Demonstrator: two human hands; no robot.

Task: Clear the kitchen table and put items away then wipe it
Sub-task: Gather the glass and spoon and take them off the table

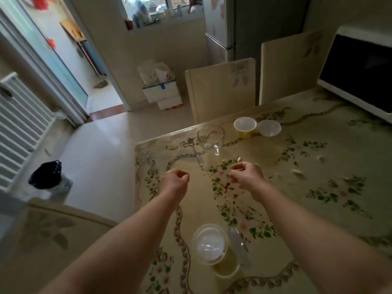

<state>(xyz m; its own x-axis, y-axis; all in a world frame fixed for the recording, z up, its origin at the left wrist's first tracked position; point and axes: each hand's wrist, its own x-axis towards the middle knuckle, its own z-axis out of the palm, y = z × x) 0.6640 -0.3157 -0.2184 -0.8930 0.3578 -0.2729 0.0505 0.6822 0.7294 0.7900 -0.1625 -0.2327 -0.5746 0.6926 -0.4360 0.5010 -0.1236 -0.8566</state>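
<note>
The metal spoon (196, 152) is lying on the floral table (318, 209) near its far-left corner. Its long axis is running diagonally, the bowl pointing away to the left and the handle pointing back towards the right hand (247, 175). Just right of it a glass cup (210, 137) is standing upright, its handle facing the person.

Further right a yellow tub (245, 126) is sitting open with a clear lid (269, 128) touching its side. Close to the person a lidded tub (211, 245) is standing beside a plastic spoon (238, 245).

The left hand (176, 180) is hovering over the table edge, fingers curled into the palm and gripping nothing. The right hand's fingertips are pressing together on what may be a pale scrap (231, 177), though blur is making this uncertain. More crumbs (299, 172) are lying scattered to the right.

Two pale chairs (220, 90) are standing at the far side, and a white microwave (358, 68) is sitting on the far-right corner. A radiator (19, 128) is lining the left wall, with a black bin bag (45, 175) on the floor near it and a fridge (220, 28) standing behind the chairs.
</note>
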